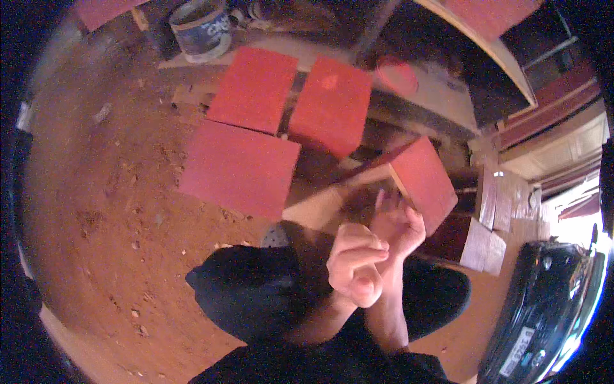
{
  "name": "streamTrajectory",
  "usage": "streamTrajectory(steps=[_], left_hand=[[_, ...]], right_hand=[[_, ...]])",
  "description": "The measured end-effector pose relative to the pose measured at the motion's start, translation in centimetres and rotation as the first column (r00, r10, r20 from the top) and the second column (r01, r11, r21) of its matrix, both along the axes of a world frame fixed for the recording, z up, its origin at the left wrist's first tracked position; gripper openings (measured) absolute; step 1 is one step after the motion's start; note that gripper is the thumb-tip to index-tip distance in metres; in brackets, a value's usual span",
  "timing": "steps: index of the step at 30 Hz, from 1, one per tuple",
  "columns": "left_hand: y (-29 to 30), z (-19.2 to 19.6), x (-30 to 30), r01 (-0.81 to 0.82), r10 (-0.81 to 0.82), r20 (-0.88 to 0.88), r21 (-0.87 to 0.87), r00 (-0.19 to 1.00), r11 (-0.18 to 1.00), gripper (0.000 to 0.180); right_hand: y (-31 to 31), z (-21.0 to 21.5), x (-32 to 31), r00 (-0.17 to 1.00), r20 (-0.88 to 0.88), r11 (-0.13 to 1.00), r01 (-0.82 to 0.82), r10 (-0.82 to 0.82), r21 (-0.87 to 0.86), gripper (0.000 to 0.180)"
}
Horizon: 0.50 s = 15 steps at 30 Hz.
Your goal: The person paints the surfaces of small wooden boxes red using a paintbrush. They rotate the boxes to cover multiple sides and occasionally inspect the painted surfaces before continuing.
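Observation:
My left hand [357, 264] is raised in front of my lap, its fingers curled in and the thumb bent toward me. Whatever it may hold is hidden. Just beyond it and slightly to the right, my right hand [398, 229] has its fingers stretched forward, somewhat blurred, with nothing visible in them. They reach beside a tilted red-faced wooden box or panel [427, 182], and I cannot tell whether they touch it. Left of that lie three red panels: a near one [240, 168], a far-left one [256, 86] and a far-right one [334, 102].
Brown dirt ground [128, 256] with small chips spreads at the left. A dark bucket [203, 38] stands at the far left. Wooden boards [550, 137] are stacked at the right, above a glossy black object [537, 313]. Another red-topped structure [495, 16] rises at the far right.

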<state>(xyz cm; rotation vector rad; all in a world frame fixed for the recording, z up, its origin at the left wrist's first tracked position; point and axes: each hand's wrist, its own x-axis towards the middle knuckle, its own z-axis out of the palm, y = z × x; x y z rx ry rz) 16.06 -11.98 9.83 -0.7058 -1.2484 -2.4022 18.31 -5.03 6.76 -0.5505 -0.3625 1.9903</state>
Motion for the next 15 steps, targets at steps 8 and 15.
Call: streamTrajectory(steps=[8, 15], left_hand=[[0.9, -0.3, 0.1, 0.022, -0.023, 0.007, 0.104, 1.000, 0.994, 0.045], [1.6, 0.5, 1.0, 0.022, -0.020, -0.013, 0.171, 1.000, 0.985, 0.046]], right_hand=[[2.4, 1.5, 0.5, 0.996, 0.088, 0.999, 0.011, -0.014, 0.037, 0.010], [7.4, 4.7, 5.0, 0.971, 0.055, 0.883, -0.233, 0.231, 0.408, 0.039]])
